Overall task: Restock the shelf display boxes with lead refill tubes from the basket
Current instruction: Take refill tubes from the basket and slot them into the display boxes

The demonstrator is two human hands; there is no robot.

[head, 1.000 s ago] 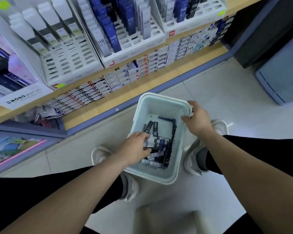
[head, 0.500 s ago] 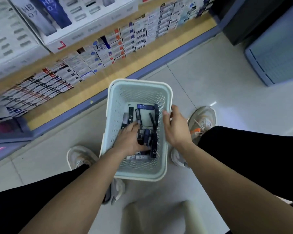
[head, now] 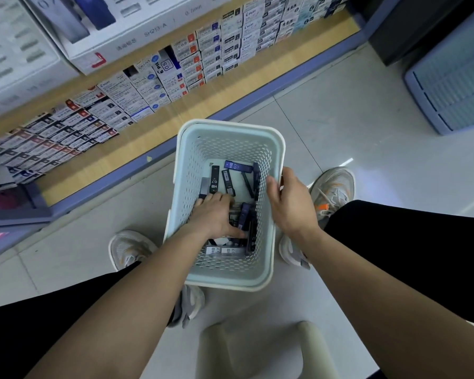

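Observation:
A pale green perforated basket (head: 230, 127) stands on the floor between my feet. Several dark blue, black and grey lead refill tubes (head: 237, 166) marked HB 0.7 lie loose in its bottom. My left hand (head: 216, 217) is down inside the basket, palm down on the pile, fingers bent into the tubes and thumb stretched across some dark ones. My right hand (head: 290, 203) grips the basket's right rim, thumb inside and fingers outside. A white display box (head: 137, 36) holding upright tubes sits on the shelf at the top left, partly cut off.
Rows of small refill cartons (head: 175, 75) line the low wooden shelf, whose blue edge (head: 257, 101) runs just beyond the basket. A grey-blue bin (head: 454, 77) stands at the far right. A pale stool (head: 252, 348) sits right below me. My shoes flank the basket.
My view has dropped towards the basket, so the display boxes have slid mostly out of sight. My right hand has slid back along the right rim. My left hand stays in the tubes.

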